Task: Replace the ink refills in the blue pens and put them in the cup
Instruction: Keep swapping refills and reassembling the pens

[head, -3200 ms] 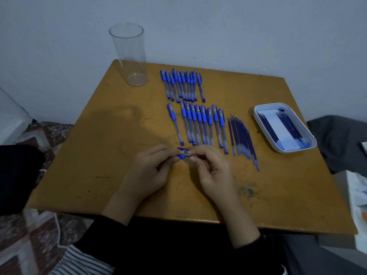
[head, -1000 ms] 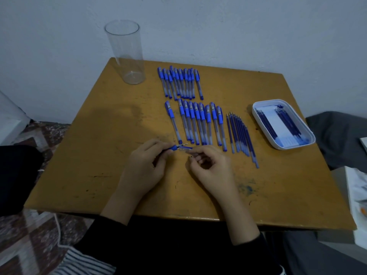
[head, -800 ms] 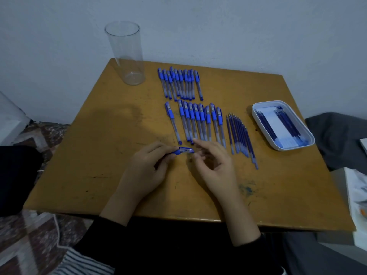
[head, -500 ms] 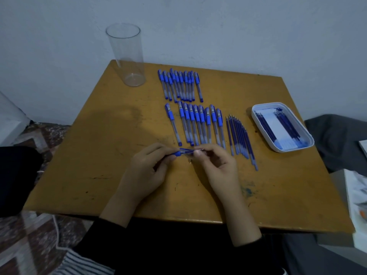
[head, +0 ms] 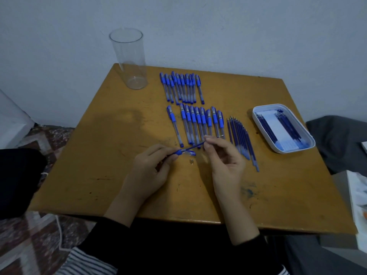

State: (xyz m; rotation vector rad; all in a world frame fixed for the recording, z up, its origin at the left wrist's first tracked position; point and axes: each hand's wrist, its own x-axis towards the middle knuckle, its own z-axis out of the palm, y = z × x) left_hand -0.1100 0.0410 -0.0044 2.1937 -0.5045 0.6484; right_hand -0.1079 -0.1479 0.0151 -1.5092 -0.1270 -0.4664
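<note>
Pinching the pen barrel [head: 180, 152], the left hand [head: 151, 168] faces the right hand [head: 226, 160], which pinches the refill [head: 195, 146].

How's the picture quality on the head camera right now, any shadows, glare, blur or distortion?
Head view: dim, bluish light; a soft shadow darkens the table left of the pen rows; wide-angle distortion mildly bows the table's edges; the clear cup shows no harsh glare; the thin refill looks slightly soft.

Yellow table [head: 99, 155] with cup [head: 130, 62], pen rows [head: 193, 124], loose refills [head: 240, 137], tray [head: 294, 150], perhaps a tip [head: 192, 160].
</note>
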